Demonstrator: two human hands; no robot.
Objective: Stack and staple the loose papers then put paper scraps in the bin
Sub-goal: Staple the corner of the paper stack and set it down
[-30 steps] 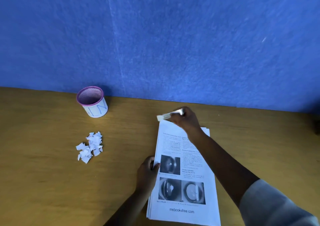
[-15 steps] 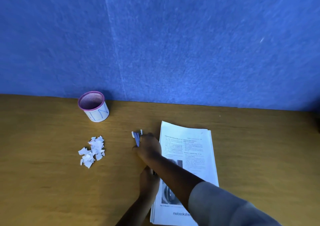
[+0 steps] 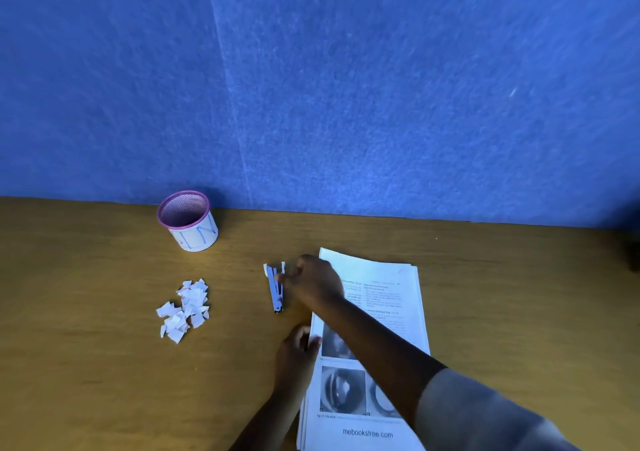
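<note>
A wooden counter [image 3: 86, 381] runs below a blue wall [image 3: 346, 87], seen from above through a head camera. The landmark is the stack [image 3: 384, 298] of printed papers, lying right of centre and running off the bottom of the view.

Just left of the stack's far corner lies the stapler [image 3: 275, 289], flat on the counter. The right hand [image 3: 313, 282] reaches across the stack to it, fingertips touching or just beside it, fingers loosely bent. Whether they grip it or are letting go cannot be told. The left hand [image 3: 296, 350] rests at the stack's left edge, fingers curled round that edge and holding the sheets.

Farther left of the stack, well apart from it, sits a small heap of white scraps [image 3: 183, 308]. Beyond the scraps, near the wall, stands the bin [image 3: 188, 222] — a small upright cup with a pink rim, seemingly empty.

Progress, as a judgement: the papers look gathered into one fairly even pile, and the stapler beside them suggests stapling is finished or nearly so, though no staple can be made out. The scraps remain entirely undone.

Room to move: bare counter lies between stack, scraps and bin — a clear path. The bin's mouth is narrow, so scraps may spill.
</note>
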